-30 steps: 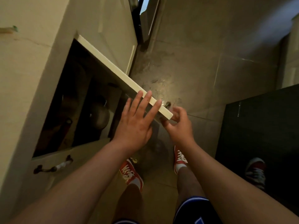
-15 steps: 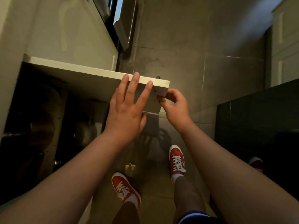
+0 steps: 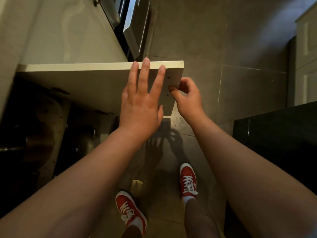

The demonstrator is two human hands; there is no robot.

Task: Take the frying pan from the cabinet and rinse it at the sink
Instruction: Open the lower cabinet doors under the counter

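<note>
A white cabinet door [image 3: 96, 83] stands swung out wide over the floor. My left hand [image 3: 140, 100] lies flat against its inner face, fingers spread and reaching the top edge. My right hand [image 3: 187, 95] is curled around the door's free edge, fingers hooked behind it where the handle is hidden. The open cabinet [image 3: 34, 134] at the left is dark inside; rounded metal cookware [image 3: 85, 143] shows dimly there. I cannot make out a frying pan for certain.
An oven front [image 3: 132, 26] with a dark glass door stands beyond the cabinet. A black counter block [image 3: 277, 143] fills the right side. Grey tiled floor [image 3: 223, 48] lies ahead. My red shoes [image 3: 130, 208] stand below.
The cabinet door has swung further out, from half open to wide open, with both hands staying on it. The view has shifted closer to the cabinet.
</note>
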